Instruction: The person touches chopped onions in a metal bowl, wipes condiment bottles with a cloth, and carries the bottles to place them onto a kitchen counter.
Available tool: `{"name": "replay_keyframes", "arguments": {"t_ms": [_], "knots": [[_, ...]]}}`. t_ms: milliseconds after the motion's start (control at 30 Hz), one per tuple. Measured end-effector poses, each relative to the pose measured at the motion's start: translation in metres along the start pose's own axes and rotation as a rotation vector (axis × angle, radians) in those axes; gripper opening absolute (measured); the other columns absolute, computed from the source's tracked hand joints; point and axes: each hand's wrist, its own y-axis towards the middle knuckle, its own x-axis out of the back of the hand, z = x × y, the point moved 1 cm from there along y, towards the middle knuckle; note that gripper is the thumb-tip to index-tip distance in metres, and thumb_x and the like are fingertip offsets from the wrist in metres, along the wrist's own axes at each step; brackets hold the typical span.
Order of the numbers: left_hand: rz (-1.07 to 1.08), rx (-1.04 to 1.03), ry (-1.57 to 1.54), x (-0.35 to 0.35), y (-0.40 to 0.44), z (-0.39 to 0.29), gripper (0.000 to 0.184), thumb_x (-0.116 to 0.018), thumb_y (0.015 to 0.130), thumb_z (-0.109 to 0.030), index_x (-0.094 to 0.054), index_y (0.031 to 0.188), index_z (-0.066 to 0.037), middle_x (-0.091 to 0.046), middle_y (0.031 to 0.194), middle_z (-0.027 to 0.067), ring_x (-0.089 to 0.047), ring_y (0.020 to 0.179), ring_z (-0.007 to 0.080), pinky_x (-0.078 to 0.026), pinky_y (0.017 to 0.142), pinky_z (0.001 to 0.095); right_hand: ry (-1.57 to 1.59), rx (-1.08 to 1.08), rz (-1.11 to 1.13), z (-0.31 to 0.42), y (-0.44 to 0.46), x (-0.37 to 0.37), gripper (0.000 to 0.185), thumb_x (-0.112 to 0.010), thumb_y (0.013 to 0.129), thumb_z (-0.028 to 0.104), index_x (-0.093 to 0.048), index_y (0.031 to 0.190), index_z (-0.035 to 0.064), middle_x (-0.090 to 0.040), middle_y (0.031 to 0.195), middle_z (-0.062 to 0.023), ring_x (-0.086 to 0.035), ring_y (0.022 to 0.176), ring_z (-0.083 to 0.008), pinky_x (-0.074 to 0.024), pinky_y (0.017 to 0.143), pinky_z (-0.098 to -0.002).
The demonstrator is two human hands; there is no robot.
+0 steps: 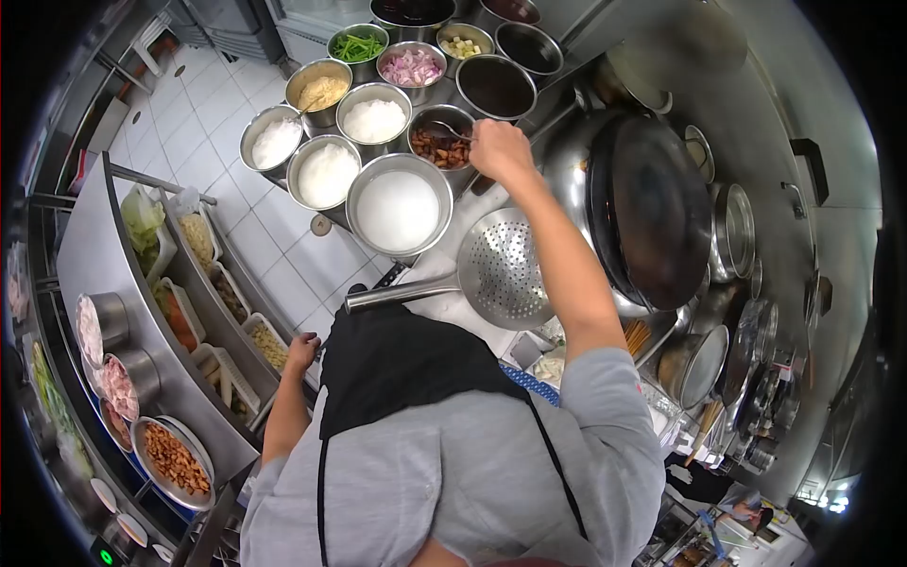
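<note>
My right hand (502,149) is closed on a thin spoon handle at the rim of a steel pot of brown chunks (440,149); the spoon's bowl is inside that pot. Several steel pots stand around it: a large one of white liquid (398,205), others with white powder or grains (374,120), chopped red onion (412,66) and cut greens (357,47). A perforated strainer (507,269) rests below my right forearm. Down at my left side, my left hand (303,351) is closed near the counter edge; what it holds, if anything, is hidden.
A dark wok (652,213) stands to the right of my forearm. On the left, a steel counter (156,312) holds vegetable trays, pots of meat and a bowl of brown cubes (175,458). Another person (746,510) appears at the lower right.
</note>
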Motion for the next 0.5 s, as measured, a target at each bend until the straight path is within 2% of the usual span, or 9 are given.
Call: {"name": "replay_keyframes", "arguments": {"t_ms": [67, 133, 200, 300, 400, 500], "knots": [[-0.001, -0.01, -0.151, 0.002, -0.013, -0.014, 0.042, -0.062, 0.091, -0.014, -0.057, 0.128, 0.007, -0.069, 0.101, 0.0171, -0.067, 0.089, 0.0213, -0.053, 0.077, 0.0303, -0.003, 0.021, -0.055, 0.001, -0.012, 0.018, 0.019, -0.061, 0.076, 0.009, -0.071, 0.09, 0.0019, -0.069, 0.092, -0.0248, -0.067, 0.091, -0.0413, -0.0531, 0.083, -0.049], [-0.01, -0.054, -0.203, 0.007, -0.024, -0.029, 0.043, -0.059, 0.092, -0.009, -0.052, 0.129, 0.012, -0.069, 0.101, 0.0154, -0.066, 0.089, 0.0199, -0.052, 0.075, 0.0272, -0.029, 0.087, 0.033, 0.004, -0.025, 0.033, 0.017, -0.06, 0.076, 0.008, -0.07, 0.089, 0.0028, -0.069, 0.089, -0.0244, -0.068, 0.088, -0.0413, -0.0535, 0.081, -0.0487], [-0.036, -0.012, -0.277, 0.011, -0.034, -0.042, 0.043, -0.06, 0.092, -0.009, -0.053, 0.129, 0.012, -0.068, 0.098, 0.0142, -0.064, 0.084, 0.0181, -0.051, 0.071, 0.0266, -0.015, 0.207, 0.098, -0.001, -0.029, 0.03, 0.016, -0.059, 0.075, 0.007, -0.07, 0.087, 0.0063, -0.068, 0.082, -0.0231, -0.068, 0.083, -0.0407, -0.0538, 0.079, -0.0491], [-0.018, 0.013, -0.224, 0.017, -0.022, -0.039, 0.042, -0.06, 0.091, -0.009, -0.054, 0.128, 0.011, -0.068, 0.094, 0.0118, -0.058, 0.073, 0.0147, -0.046, 0.061, 0.0267, -0.137, 0.239, -0.051, -0.007, -0.02, 0.008, 0.013, -0.059, 0.075, 0.007, -0.069, 0.083, 0.0079, -0.069, 0.08, -0.0212, -0.068, 0.08, -0.0398, -0.0537, 0.076, -0.0495], [-0.034, -0.032, -0.219, 0.019, -0.01, -0.04, 0.043, -0.061, 0.09, -0.01, -0.056, 0.128, 0.009, -0.068, 0.094, 0.0109, -0.057, 0.07, 0.014, -0.045, 0.06, 0.0276, -0.049, 0.133, -0.069, -0.004, -0.022, 0.022, 0.013, -0.059, 0.078, 0.01, -0.07, 0.084, 0.0092, -0.068, 0.078, -0.0184, -0.066, 0.078, -0.0392, -0.0518, 0.072, -0.0492], [-0.062, -0.065, -0.169, 0.019, -0.012, -0.055, 0.043, -0.061, 0.09, -0.013, -0.057, 0.128, 0.007, -0.068, 0.093, 0.0107, -0.058, 0.072, 0.0139, -0.047, 0.063, 0.0279, 0.0, 0.214, 0.111, -0.003, -0.021, 0.023, 0.011, -0.06, 0.076, 0.008, -0.068, 0.082, 0.0062, -0.069, 0.078, -0.019, -0.068, 0.077, -0.0389, -0.054, 0.072, -0.0487]]}}
